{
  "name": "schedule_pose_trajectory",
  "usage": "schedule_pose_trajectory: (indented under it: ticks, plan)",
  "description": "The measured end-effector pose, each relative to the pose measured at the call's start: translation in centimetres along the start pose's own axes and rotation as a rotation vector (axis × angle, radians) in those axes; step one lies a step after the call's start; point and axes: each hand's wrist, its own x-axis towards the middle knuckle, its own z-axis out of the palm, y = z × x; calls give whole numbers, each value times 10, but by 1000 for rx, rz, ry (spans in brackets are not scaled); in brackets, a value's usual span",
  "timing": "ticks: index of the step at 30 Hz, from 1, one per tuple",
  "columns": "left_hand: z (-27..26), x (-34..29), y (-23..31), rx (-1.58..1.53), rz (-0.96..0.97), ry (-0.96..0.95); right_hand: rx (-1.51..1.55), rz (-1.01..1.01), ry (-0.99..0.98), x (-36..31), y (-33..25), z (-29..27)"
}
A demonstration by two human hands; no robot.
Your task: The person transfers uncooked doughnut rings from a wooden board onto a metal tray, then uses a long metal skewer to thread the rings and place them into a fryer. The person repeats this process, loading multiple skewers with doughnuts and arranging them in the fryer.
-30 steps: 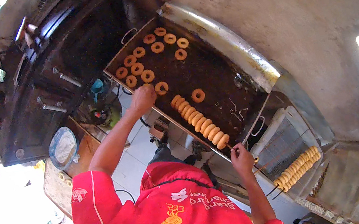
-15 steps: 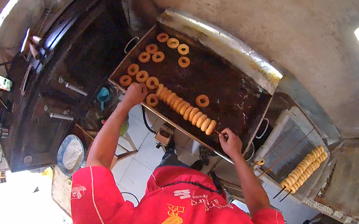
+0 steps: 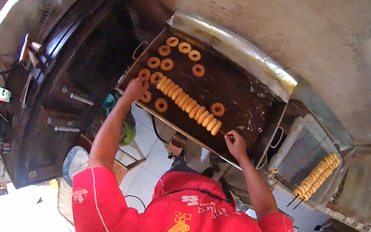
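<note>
A long row of golden ring-shaped pastries (image 3: 188,104) is threaded on a thin skewer (image 3: 222,132), slanting across a dark metal tray (image 3: 236,92). My right hand (image 3: 235,144) pinches the skewer's near right end, just past the last ring. At the tray's left edge my left hand (image 3: 136,89) has its fingers bent together among loose rings. Whether it grips a ring is hidden. One loose ring (image 3: 156,77) lies at the far end of the row, another (image 3: 145,97) beside my left fingers. A ring (image 3: 217,109) lies alone right of the row.
Several more loose rings (image 3: 167,64) lie in the tray's far left part. Full skewers of paler rings (image 3: 317,176) rest over a rectangular rack (image 3: 303,152) at the right. A dark cabinet (image 3: 85,84) with metal handles stands left; a wall (image 3: 274,1) rises behind the tray.
My left hand has moved slightly left and away from me, off the end of the row. Rings near it lie differently. My right hand still holds the skewer; the whole view has shifted slightly.
</note>
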Motion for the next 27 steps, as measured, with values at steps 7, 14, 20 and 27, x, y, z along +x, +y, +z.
schedule_pose_trajectory:
  ticks: [7,14,20,27]
  plan:
    - [7,30,7,253,-54,-35,-418,162,-87,-10,-66,-20]
    - [-49,60,-43,35,-60,-51,-81,-2,43,-14,-46,23]
    - [-153,37,106,36,215,224,214,71,251,-6,-38,45]
    - [-195,-76,218,-2,167,632,341,-24,491,4,-131,-6]
